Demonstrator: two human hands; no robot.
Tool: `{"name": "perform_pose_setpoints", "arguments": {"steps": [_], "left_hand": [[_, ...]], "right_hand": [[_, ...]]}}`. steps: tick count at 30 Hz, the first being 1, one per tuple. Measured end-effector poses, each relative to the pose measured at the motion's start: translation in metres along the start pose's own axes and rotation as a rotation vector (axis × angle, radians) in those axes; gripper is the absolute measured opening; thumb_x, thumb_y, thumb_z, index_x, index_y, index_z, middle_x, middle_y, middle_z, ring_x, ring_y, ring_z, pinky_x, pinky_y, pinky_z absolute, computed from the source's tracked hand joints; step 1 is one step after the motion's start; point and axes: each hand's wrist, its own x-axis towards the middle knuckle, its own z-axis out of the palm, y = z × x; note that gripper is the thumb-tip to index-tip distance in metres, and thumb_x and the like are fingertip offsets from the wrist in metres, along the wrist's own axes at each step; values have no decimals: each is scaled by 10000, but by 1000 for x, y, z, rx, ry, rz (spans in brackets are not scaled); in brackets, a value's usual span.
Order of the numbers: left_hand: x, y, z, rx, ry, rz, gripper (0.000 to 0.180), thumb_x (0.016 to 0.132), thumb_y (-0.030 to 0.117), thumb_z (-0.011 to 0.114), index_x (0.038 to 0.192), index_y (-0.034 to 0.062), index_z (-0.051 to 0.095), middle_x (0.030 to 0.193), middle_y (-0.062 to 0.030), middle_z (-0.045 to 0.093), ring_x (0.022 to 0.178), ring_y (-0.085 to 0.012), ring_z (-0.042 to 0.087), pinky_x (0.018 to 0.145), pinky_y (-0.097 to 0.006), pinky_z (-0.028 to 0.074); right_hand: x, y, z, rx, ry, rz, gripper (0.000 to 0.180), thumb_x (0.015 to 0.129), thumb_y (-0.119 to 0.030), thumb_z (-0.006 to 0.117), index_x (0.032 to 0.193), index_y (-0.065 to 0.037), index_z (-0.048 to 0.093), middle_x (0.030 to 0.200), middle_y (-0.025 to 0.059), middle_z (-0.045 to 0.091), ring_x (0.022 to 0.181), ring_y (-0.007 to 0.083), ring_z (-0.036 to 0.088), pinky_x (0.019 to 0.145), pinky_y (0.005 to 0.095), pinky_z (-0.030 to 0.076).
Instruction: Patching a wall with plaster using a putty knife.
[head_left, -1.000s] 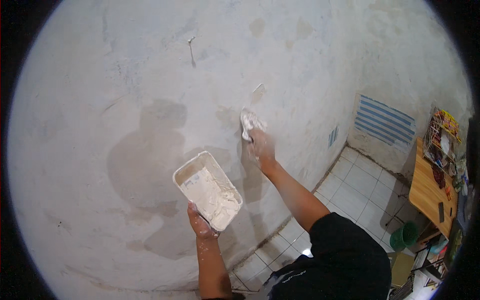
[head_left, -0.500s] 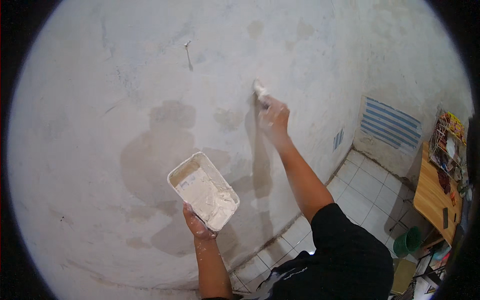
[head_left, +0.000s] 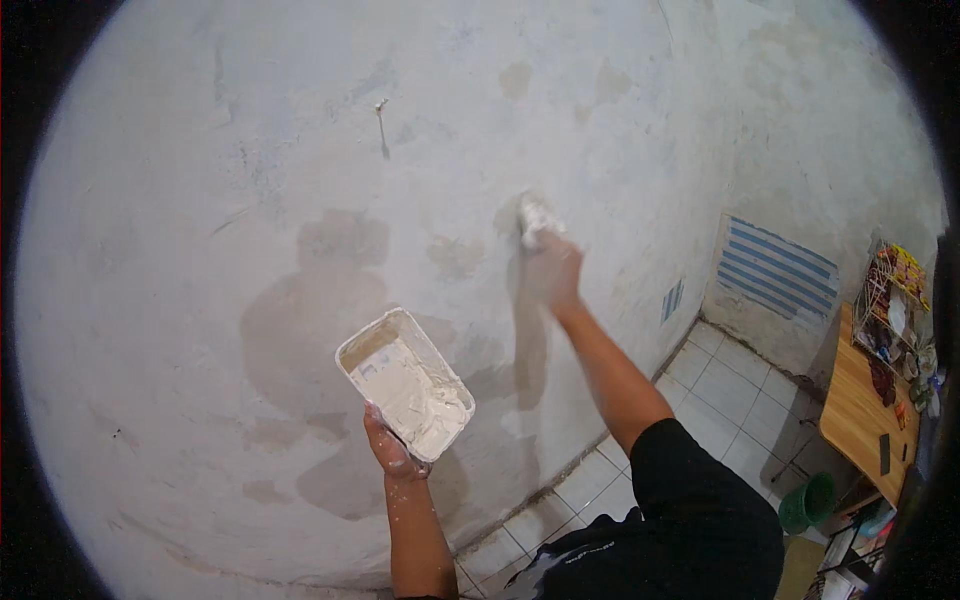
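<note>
My left hand (head_left: 395,445) grips a white rectangular tub (head_left: 360,350) by its lower left side, thumb along the outer wall and the other fingers hidden beneath. Pale, creamy putty (head_left: 410,395) lies in the tub, heaped toward its lower right end. Out in front, my right hand (head_left: 555,268), blurred by motion, is closed round a small tool caked in white putty (head_left: 536,218). The tool's head is at the wall (head_left: 620,210), over a damp-looking grey patch; its exact kind is hidden by putty and blur. White specks dot my left wrist.
A nail or hook (head_left: 380,105) sticks out of the wall at upper left. To the right are a wooden table (head_left: 860,420), a wire rack of packets (head_left: 890,300) and a green bin (head_left: 807,503). Striped blue covering (head_left: 780,265) marks the far wall; white tiles (head_left: 715,410) cover the floor.
My right hand and the putty-coated tool have moved lower and slightly right in view. My left hand still holds the tub in nearly the same place. The view has shifted a little.
</note>
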Motion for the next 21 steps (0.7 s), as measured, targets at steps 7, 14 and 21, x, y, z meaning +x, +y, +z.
{"name": "perform_pose_setpoints", "arguments": {"steps": [7, 14, 21], "left_hand": [[-3, 6, 4, -17, 91, 33, 654, 905, 489, 446, 1392, 69, 328, 1349, -149, 444, 1196, -344, 481, 983, -488, 437], [-1, -1, 4, -19, 129, 14, 639, 915, 479, 429, 1390, 65, 329, 1352, -149, 444, 1197, -342, 482, 984, -483, 435], [-12, -4, 10, 8, 171, 97, 630, 915, 471, 430, 1389, 68, 328, 1341, -147, 454, 1188, -339, 490, 972, -482, 446]], "right_hand": [[-57, -25, -26, -20, -463, -126, 204, 703, -47, 587, 896, -39, 650, 783, 145, 649, 721, 308, 635, 658, 368, 506], [49, 53, -22, 323, 222, 630, 222, 901, -75, 476, 1034, 24, 624, 907, 156, 662, 838, 224, 631, 748, 315, 481], [53, -39, -16, 145, -128, 264, 269, 819, -25, 541, 1064, -32, 652, 1044, 202, 649, 960, 302, 638, 830, 353, 490]]}}
